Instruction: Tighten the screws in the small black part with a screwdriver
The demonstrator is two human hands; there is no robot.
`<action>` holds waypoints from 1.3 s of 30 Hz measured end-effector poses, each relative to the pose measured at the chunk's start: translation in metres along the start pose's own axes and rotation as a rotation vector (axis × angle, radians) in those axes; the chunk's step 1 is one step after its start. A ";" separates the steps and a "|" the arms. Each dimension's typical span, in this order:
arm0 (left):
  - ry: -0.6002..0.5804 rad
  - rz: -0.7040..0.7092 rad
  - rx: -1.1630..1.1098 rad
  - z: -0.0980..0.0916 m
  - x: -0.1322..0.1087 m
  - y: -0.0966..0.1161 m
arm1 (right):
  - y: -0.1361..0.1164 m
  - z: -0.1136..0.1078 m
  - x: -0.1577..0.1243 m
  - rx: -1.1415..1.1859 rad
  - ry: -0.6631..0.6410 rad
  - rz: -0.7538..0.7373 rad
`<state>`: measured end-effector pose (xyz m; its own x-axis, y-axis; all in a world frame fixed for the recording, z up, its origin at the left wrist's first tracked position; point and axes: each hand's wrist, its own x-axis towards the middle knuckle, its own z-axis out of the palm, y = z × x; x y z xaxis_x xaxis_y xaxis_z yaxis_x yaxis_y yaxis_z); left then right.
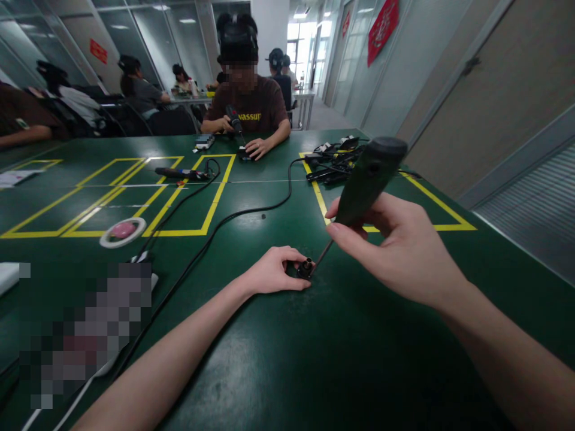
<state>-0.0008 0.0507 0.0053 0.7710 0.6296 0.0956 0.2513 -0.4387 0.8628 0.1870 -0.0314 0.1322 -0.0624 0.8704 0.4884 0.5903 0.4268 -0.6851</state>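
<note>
On the green table (pixel 269 359), my left hand (pixel 276 270) pinches a small black part (pixel 305 269) with a short brass-coloured tube on top. Thumb and fingers grip it from its left side. My right hand (pixel 390 245) is closed around a screwdriver (pixel 371 173) with a thick dark green handle. The tool leans, handle up and to the right, and its thin metal shaft runs down to the right side of the black part. Whether the tip sits in a screw cannot be made out.
A black cable (pixel 211 236) crosses the table left of my hands. At the back right lies a pile of black parts (pixel 336 158). A pink object in a white ring (pixel 122 232) and a blurred flat device (pixel 96 323) lie left. Across the table, a person (pixel 247 99) holds a power screwdriver.
</note>
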 end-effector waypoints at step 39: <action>0.016 -0.037 0.006 0.002 0.001 -0.002 | -0.002 -0.001 0.001 -0.055 -0.031 0.031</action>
<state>0.0006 0.0511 0.0024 0.7514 0.6559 0.0720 0.2831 -0.4191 0.8627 0.1866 -0.0315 0.1345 -0.0683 0.8905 0.4498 0.6359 0.3862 -0.6682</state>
